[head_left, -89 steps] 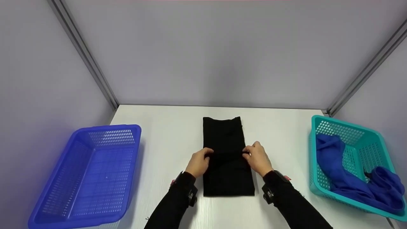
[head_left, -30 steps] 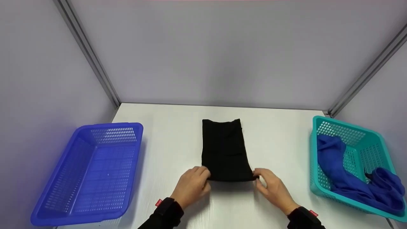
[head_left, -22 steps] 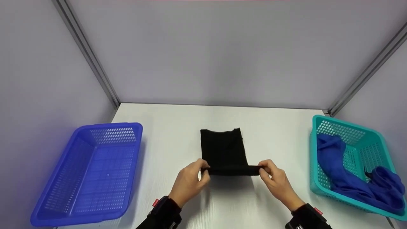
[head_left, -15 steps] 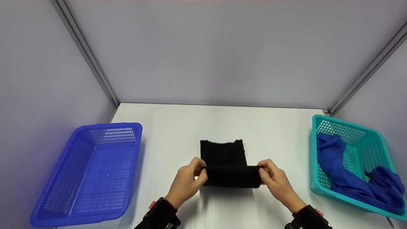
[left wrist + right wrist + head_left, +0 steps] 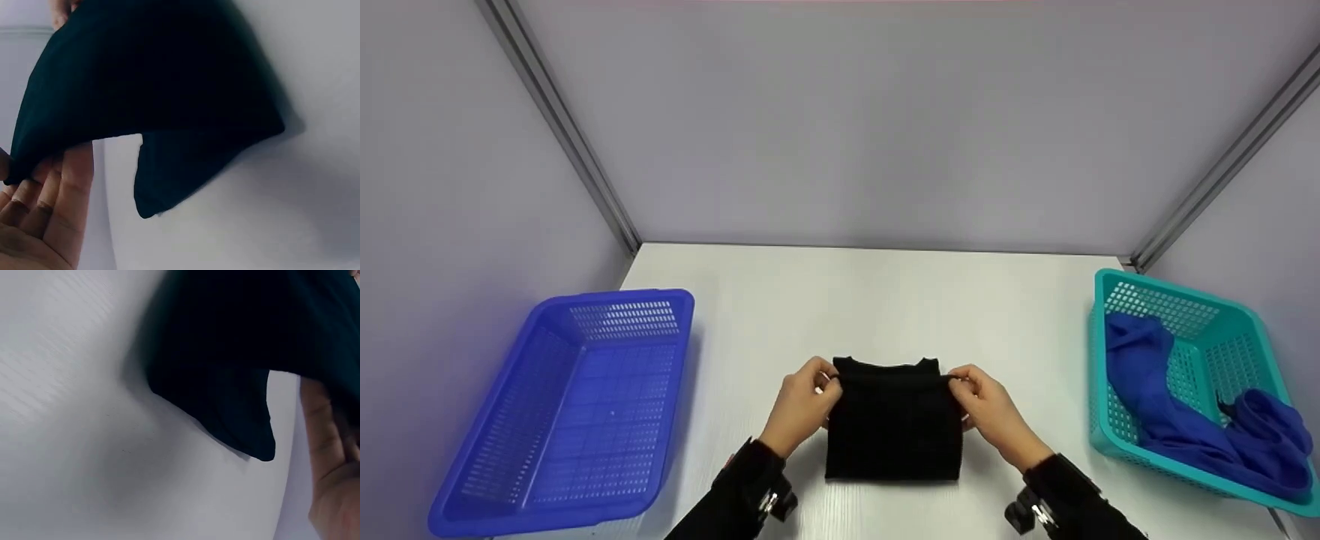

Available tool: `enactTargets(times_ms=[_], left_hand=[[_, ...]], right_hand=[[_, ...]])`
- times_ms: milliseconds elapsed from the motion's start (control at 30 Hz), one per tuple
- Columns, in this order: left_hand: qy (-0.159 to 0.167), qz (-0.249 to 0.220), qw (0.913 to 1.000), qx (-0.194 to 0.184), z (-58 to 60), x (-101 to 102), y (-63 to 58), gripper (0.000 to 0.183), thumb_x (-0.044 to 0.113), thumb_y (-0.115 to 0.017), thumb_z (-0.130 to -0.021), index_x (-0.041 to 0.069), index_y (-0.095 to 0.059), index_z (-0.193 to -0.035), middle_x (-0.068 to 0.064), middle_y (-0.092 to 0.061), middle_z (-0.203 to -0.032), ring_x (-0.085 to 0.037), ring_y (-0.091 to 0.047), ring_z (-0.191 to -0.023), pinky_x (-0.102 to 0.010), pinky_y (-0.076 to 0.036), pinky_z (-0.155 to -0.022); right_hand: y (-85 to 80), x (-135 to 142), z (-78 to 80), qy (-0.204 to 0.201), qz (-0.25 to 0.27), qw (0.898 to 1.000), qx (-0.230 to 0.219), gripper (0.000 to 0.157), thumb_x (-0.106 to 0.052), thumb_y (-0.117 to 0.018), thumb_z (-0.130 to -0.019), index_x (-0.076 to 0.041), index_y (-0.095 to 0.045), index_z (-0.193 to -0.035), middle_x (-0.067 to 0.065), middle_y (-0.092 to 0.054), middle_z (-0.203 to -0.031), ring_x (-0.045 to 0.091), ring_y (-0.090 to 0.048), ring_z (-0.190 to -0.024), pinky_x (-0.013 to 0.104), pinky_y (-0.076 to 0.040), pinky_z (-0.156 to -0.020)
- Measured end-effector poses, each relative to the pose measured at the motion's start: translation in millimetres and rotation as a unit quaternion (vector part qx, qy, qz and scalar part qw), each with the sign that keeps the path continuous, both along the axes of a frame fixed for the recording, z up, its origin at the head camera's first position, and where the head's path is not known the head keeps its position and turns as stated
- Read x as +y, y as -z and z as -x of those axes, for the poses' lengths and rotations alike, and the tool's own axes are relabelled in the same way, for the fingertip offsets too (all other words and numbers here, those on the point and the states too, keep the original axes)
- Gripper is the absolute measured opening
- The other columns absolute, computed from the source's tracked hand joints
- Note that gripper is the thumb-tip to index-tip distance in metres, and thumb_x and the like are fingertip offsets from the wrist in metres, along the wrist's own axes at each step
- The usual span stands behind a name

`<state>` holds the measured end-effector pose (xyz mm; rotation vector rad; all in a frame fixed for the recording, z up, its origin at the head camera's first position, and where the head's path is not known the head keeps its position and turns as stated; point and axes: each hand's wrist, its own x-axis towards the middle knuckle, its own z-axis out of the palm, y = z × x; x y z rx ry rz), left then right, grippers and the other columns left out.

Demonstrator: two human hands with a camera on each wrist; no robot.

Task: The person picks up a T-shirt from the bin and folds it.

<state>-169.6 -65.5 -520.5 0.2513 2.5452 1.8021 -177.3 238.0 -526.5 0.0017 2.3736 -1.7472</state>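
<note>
A black garment (image 5: pixel 894 435) lies doubled over near the front of the white table, its fold toward me. My left hand (image 5: pixel 801 401) pinches the left corner of the raised upper layer. At the opposite corner, my right hand (image 5: pixel 988 409) pinches the same edge between thumb and fingers. Just beyond that edge, a strip of the lower layer shows, with a curved end. Both wrist views show the garment's upper layer (image 5: pixel 140 67) arching above the lower layer (image 5: pixel 242 422), with a gap between them. My straighter fingers (image 5: pixel 73 191) reach under the held edge.
A blue plastic basket (image 5: pixel 684 352) with nothing in it stands on the left. On the right, a teal basket (image 5: pixel 1099 375) holds bunched blue cloth (image 5: pixel 1177 435). Grey panels (image 5: pixel 885 135) enclose the back and sides of the white table (image 5: pixel 750 300).
My hands have gone from the garment's middle to its near edge, then lifted that edge and carried it over toward the far end. The far end has slid toward me.
</note>
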Motion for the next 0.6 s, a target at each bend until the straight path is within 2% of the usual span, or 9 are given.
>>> enactTargets(times_ms=[67, 167, 233, 400, 533, 600], left_hand=[[-0.021, 0.040, 0.9987, 0.023, 10.2, 2, 5.4, 0.008, 0.006, -0.058, -0.096, 0.005, -0.064, -0.101, 0.000, -0.064, -0.080, -0.013, -0.061, -0.054, -0.036, -0.058, -0.054], [-0.053, 0.099, 0.9919, 0.059, 23.6, 5, 11.8, 0.006, 0.007, -0.061, -0.094, 0.006, -0.066, -0.098, 0.002, -0.065, -0.081, -0.010, -0.057, -0.060, -0.029, -0.051, -0.060], [-0.071, 0.125, 0.9867, 0.075, 31.5, 8, 16.7, 0.005, 0.007, -0.062, -0.094, 0.005, -0.066, -0.096, 0.001, -0.065, -0.081, -0.011, -0.055, -0.065, -0.032, -0.049, -0.065], [-0.095, 0.161, 0.9814, 0.044, 45.3, 16, 28.7, 0.005, 0.007, -0.062, -0.098, 0.005, -0.066, -0.096, -0.004, -0.065, -0.084, -0.019, -0.060, -0.072, -0.040, -0.052, -0.070], [-0.104, 0.182, 0.9778, 0.003, 50.0, 20, 38.5, 0.005, 0.008, -0.064, -0.100, 0.004, -0.068, -0.101, -0.008, -0.068, -0.092, -0.024, -0.066, -0.081, -0.044, -0.054, -0.075], [-0.106, 0.190, 0.9758, -0.015, 50.8, 20, 43.1, 0.011, 0.009, -0.065, -0.100, 0.002, -0.067, -0.108, -0.012, -0.067, -0.097, -0.028, -0.067, -0.086, -0.046, -0.055, -0.079]], right_hand=[[4.4, -3, 10.0, 0.015, -0.032, 0.999, 0.012, 0.020, -0.016, -0.057, -0.107, -0.002, -0.062, -0.120, 0.006, -0.066, -0.086, 0.019, -0.062, -0.071, 0.031, -0.054, -0.060], [9.5, -8, 24.3, 0.027, -0.081, 0.996, 0.029, 0.017, -0.013, -0.057, -0.107, -0.003, -0.064, -0.118, 0.004, -0.064, -0.085, 0.018, -0.059, -0.070, 0.030, -0.052, -0.062], [14.2, -10, 32.8, 0.026, -0.110, 0.993, 0.038, 0.015, -0.011, -0.056, -0.106, -0.003, -0.064, -0.117, 0.004, -0.064, -0.086, 0.017, -0.058, -0.071, 0.029, -0.051, -0.064], [26.4, -14, 46.8, 0.022, -0.174, 0.983, 0.060, 0.016, -0.009, -0.054, -0.106, -0.001, -0.063, -0.117, 0.008, -0.068, -0.096, 0.019, -0.059, -0.078, 0.031, -0.049, -0.068], [38.3, -17, 51.5, 0.019, -0.220, 0.972, 0.081, 0.018, -0.009, -0.056, -0.105, 0.001, -0.064, -0.117, 0.011, -0.068, -0.095, 0.023, -0.060, -0.081, 0.038, -0.049, -0.073], [43.4, -17, 52.9, 0.019, -0.228, 0.970, 0.079, 0.023, -0.011, -0.058, -0.105, 0.003, -0.063, -0.121, 0.012, -0.069, -0.096, 0.025, -0.063, -0.084, 0.041, -0.051, -0.077]])
